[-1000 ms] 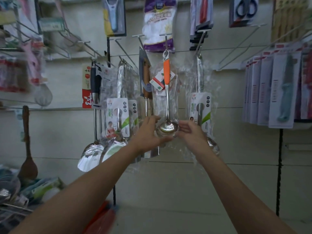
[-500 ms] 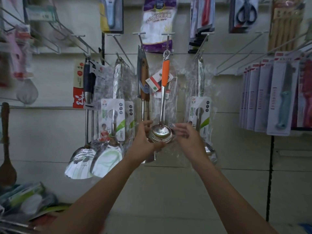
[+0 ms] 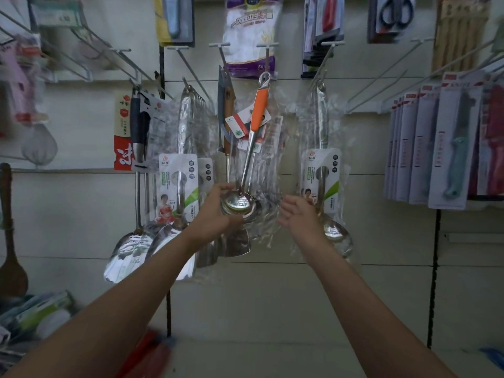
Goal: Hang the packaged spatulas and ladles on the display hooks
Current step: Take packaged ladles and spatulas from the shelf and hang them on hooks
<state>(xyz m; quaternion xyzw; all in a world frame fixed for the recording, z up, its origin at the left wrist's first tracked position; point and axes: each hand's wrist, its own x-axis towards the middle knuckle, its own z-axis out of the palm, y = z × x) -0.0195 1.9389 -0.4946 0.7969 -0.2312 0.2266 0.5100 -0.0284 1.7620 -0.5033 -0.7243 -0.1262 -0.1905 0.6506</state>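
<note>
An orange-handled steel ladle (image 3: 258, 110) in a clear bag hangs tilted from the middle display hook (image 3: 267, 53), its bowl (image 3: 237, 204) swung to the left. My left hand (image 3: 215, 214) grips the bowl, fingers curled round its rim. My right hand (image 3: 298, 212) is just right of the bowl, fingers loosely spread, touching only the bag's loose plastic if anything. Packaged spatulas (image 3: 177, 192) hang on hooks to the left. A packaged ladle (image 3: 323, 184) hangs to the right, behind my right hand.
Empty wire hooks (image 3: 381, 80) stick out at the upper right and upper left. Carded knives (image 3: 447, 148) hang at the right. Scissors, gloves and peelers hang above. A wooden spoon (image 3: 9, 241) and packaged goods sit at the lower left.
My right hand has let go of the ladle bowl and drawn a little to the right. My left hand has pulled the bowl leftward, tilting the ladle on its hook.
</note>
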